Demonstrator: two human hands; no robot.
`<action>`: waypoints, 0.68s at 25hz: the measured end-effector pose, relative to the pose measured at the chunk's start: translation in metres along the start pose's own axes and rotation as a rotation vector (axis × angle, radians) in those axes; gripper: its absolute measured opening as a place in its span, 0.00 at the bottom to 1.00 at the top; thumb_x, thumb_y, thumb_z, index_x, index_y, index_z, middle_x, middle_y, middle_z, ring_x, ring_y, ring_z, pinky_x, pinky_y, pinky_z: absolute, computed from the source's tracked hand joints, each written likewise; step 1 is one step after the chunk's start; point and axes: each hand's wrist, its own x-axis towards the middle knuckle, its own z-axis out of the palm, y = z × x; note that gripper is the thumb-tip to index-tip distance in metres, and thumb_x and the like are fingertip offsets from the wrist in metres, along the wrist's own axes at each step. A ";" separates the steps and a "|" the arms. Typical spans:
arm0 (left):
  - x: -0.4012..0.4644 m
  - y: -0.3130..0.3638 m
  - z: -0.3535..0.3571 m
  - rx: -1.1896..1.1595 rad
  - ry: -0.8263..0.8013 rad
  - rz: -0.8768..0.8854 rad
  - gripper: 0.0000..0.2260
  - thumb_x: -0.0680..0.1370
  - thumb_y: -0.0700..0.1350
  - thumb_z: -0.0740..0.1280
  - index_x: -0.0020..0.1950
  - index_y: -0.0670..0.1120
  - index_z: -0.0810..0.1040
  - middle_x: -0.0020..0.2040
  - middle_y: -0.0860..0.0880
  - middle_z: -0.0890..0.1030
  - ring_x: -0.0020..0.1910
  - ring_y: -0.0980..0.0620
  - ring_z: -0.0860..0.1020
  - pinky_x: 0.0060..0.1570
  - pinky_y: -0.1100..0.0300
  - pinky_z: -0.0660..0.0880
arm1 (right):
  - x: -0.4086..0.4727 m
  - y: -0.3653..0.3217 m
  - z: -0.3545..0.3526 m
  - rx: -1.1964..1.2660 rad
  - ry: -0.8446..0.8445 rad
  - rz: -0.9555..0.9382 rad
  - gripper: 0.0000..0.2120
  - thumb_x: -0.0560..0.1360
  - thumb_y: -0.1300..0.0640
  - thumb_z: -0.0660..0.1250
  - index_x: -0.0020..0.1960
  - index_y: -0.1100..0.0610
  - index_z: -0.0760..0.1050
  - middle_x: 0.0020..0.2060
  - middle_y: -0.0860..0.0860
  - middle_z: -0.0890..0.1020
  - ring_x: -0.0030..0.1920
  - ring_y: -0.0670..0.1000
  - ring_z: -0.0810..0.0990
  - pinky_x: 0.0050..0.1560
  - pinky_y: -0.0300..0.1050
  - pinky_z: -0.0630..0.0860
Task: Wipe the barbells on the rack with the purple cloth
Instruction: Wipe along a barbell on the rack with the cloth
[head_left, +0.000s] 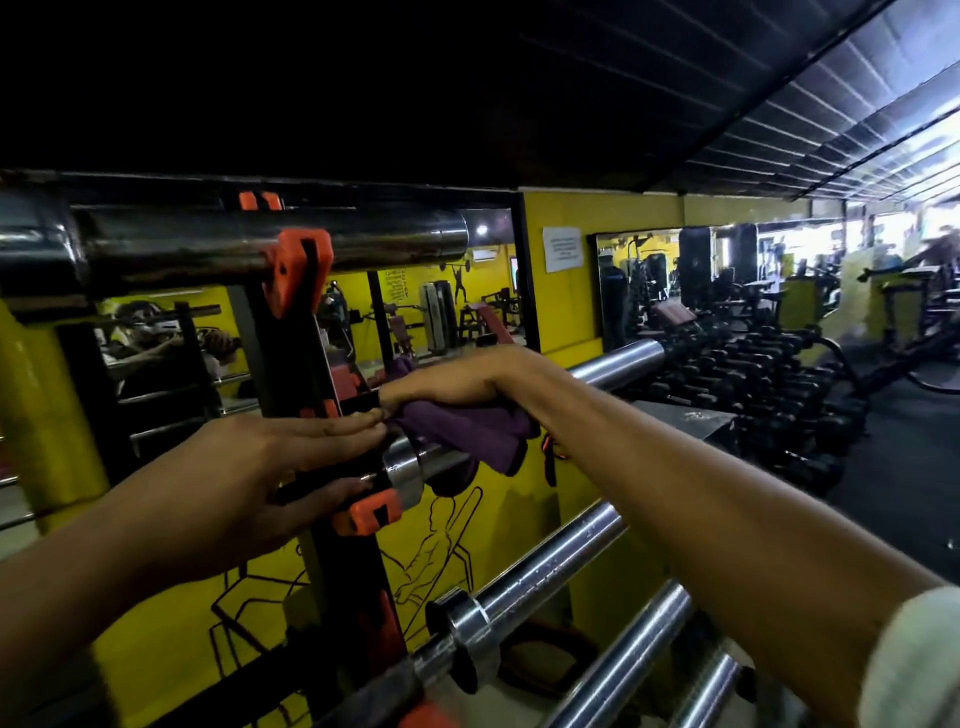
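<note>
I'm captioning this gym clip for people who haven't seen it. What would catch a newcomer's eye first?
First, the right hand at centre, gripping a purple cloth wrapped over a chrome barbell sleeve on the rack, while the left hand reaches in with straight fingers at the bar's collar. Next, the bright orange hooks on the black upright, against the yellow wall.

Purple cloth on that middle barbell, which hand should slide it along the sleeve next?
Right. The right hand already grips the purple cloth around the barbell; the left hand only steadies its collar end.
</note>
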 end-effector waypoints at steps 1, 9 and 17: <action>0.000 0.000 0.001 0.005 0.008 0.001 0.22 0.78 0.67 0.56 0.73 0.73 0.60 0.71 0.77 0.60 0.67 0.69 0.70 0.58 0.61 0.78 | -0.004 0.005 0.005 -0.051 0.082 -0.010 0.19 0.81 0.39 0.58 0.44 0.52 0.76 0.36 0.48 0.80 0.36 0.48 0.77 0.42 0.44 0.73; 0.004 -0.002 0.004 -0.008 0.070 -0.036 0.22 0.78 0.65 0.58 0.72 0.69 0.67 0.70 0.71 0.69 0.65 0.65 0.74 0.56 0.53 0.81 | -0.015 0.023 0.058 -0.378 0.739 -0.190 0.18 0.78 0.35 0.54 0.42 0.46 0.73 0.38 0.45 0.76 0.42 0.49 0.73 0.50 0.48 0.61; 0.022 0.019 -0.015 -0.020 0.042 -0.086 0.21 0.77 0.70 0.57 0.65 0.65 0.76 0.59 0.74 0.75 0.53 0.69 0.78 0.48 0.62 0.79 | -0.064 0.072 0.089 0.337 0.941 -0.567 0.12 0.78 0.53 0.62 0.56 0.46 0.82 0.51 0.45 0.83 0.53 0.45 0.77 0.59 0.44 0.72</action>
